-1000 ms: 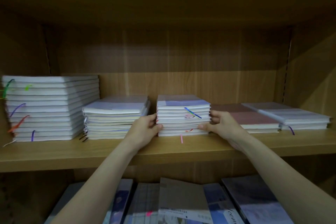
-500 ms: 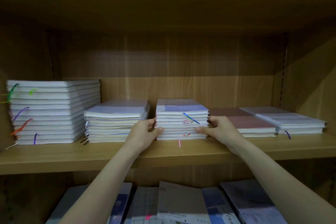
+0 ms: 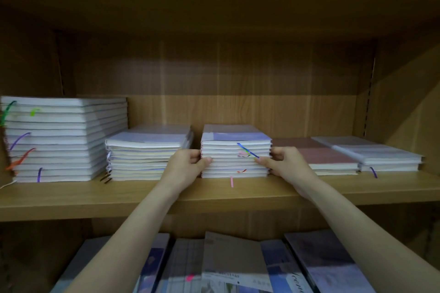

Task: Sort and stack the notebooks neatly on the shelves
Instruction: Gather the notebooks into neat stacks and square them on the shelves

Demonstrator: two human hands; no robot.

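Both hands clasp the middle stack of white-paged notebooks (image 3: 235,159) on the wooden shelf (image 3: 71,197): left hand (image 3: 187,165) on its left side, right hand (image 3: 287,164) on its right.

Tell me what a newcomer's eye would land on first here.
Both hands: the left hand and right hand grip the sides of the middle stack on the shelf. Next, the tall stack at far left, with bright ribbons hanging from its pages. Below, loose notebooks overlap untidily on the lower shelf.

head-worn view, close, straight into the shelf (image 3: 214,197)
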